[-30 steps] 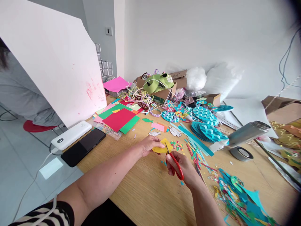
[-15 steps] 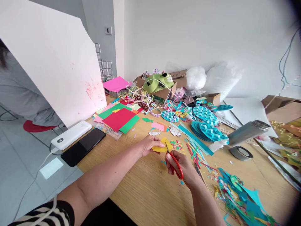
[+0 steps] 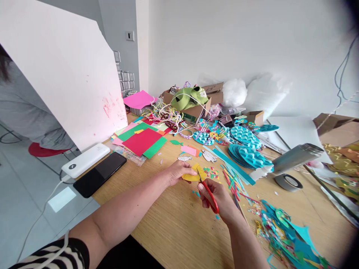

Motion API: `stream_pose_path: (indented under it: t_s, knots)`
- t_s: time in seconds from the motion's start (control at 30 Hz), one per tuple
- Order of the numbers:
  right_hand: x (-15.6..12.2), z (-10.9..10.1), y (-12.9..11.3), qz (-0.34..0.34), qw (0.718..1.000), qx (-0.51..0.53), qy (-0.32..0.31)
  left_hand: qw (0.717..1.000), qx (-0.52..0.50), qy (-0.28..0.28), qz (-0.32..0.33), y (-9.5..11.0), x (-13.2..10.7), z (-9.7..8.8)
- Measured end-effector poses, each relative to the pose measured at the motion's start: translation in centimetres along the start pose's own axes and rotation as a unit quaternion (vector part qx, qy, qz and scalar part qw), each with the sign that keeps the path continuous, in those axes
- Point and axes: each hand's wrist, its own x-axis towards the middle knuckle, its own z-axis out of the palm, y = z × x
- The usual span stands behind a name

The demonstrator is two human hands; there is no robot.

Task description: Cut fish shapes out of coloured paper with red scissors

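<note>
A piece of yellow paper (image 3: 193, 176) is pinched in my left hand (image 3: 178, 172), thumb on top, just above the table. Red-handled scissors (image 3: 211, 200) sit in my right hand (image 3: 217, 198), their blades reaching onto the paper's right part. Dark lines show on the yellow paper near the blades. Beyond my hands lie two white paper fish, one small (image 3: 184, 158) and one larger (image 3: 209, 156), plus a green paper fish (image 3: 176, 142). Tiny coloured paper bits (image 3: 211, 172) are scattered right behind the scissors.
Stacked coloured paper (image 3: 142, 142), a black phone (image 3: 100, 174) and a white power bank (image 3: 85, 160) lie left. On the right are blue wavy discs (image 3: 248, 157), a metal flask (image 3: 297, 157), a tape roll (image 3: 288, 182) and paper scraps (image 3: 291, 235). A person sits behind the white board (image 3: 64, 67).
The scissor handles look slightly closer together, and my right fingers have shifted a little. My left hand and the yellow paper stay almost in place.
</note>
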Motion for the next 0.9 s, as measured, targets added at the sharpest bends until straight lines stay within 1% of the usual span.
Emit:
stream_pose_path:
  t_s: [0.17,0.33,0.47,0.67,0.77,0.9]
  knots:
    - [0.09,-0.11,0.17,-0.008,1.0,-0.011,-0.007,1.0,-0.012,-0.005,0.006,-0.13,0.11,-0.01]
    - [0.08,-0.04,0.04,-0.01,1.0,-0.01,-0.018,0.999,-0.05,0.012,0.01,0.15,-0.08,0.06]
    - [0.03,0.12,-0.13,0.0,1.0,0.007,-0.003,0.997,-0.078,0.015,0.006,0.38,-0.25,0.08]
    - [0.15,-0.03,0.21,-0.002,1.0,0.01,0.021,0.996,-0.09,-0.001,0.001,0.22,-0.02,0.17]
    - [0.19,-0.19,0.4,-0.009,1.0,0.019,0.018,0.996,-0.086,-0.01,0.001,0.24,-0.13,0.24]
    - [0.18,-0.25,0.42,-0.01,1.0,0.011,0.01,0.998,-0.052,-0.031,0.013,0.29,-0.29,0.18]
